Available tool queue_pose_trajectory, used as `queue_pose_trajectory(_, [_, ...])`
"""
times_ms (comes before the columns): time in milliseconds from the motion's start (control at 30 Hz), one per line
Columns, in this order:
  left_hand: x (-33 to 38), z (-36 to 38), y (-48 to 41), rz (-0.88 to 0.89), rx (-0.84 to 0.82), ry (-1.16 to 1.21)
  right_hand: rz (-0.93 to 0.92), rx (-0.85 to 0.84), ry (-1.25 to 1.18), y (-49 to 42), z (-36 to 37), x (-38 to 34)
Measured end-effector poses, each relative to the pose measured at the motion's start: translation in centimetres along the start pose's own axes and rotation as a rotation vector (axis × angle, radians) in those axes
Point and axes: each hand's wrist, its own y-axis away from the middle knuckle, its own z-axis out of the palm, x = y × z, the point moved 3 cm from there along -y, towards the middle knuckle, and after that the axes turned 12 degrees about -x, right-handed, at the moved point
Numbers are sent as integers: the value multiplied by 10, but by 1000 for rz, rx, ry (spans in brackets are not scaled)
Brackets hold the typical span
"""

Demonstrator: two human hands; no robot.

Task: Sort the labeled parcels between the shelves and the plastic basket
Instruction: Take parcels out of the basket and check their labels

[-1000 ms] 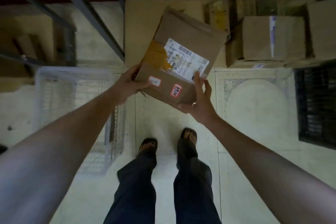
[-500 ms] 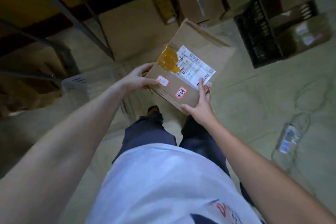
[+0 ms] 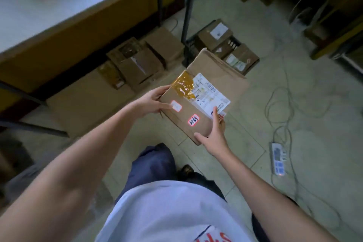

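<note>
Cardboard parcel (image 3: 212, 92) is hanging above the floor (image 3: 294, 104), left hand (image 3: 152, 102) and right hand (image 3: 215, 135) both gripping its edges. More boxes (image 3: 225, 45) are sitting in a dark crate (image 3: 189, 50) behind.

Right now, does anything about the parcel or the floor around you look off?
The parcel, held in the left hand and right hand, has a crinkled patch of amber tape overlapping its shipping label. A power strip and loose cables lie on the floor: a possible trip hazard.
</note>
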Motion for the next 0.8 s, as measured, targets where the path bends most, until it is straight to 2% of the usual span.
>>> queue_pose_trajectory(167, [62,10,-77,35,-61,-89,26,-41,-86,-54,-85,-2])
queue_pose_trajectory(367, [112,7,-187,67,-252,-95,134,39,-156,-115,-154,3])
queue_pose_trajectory(433, [129,8,-219,27,-305,-105,192,64,-193,-128,-174,5])
queue_pose_trajectory(633, [182,17,-307,-26,-351,-189,276,97,-238,-169,-240,9])
queue_pose_trajectory(800, [208,15,-382,-48,-333,-104,246,55,-187,-229,-298,14])
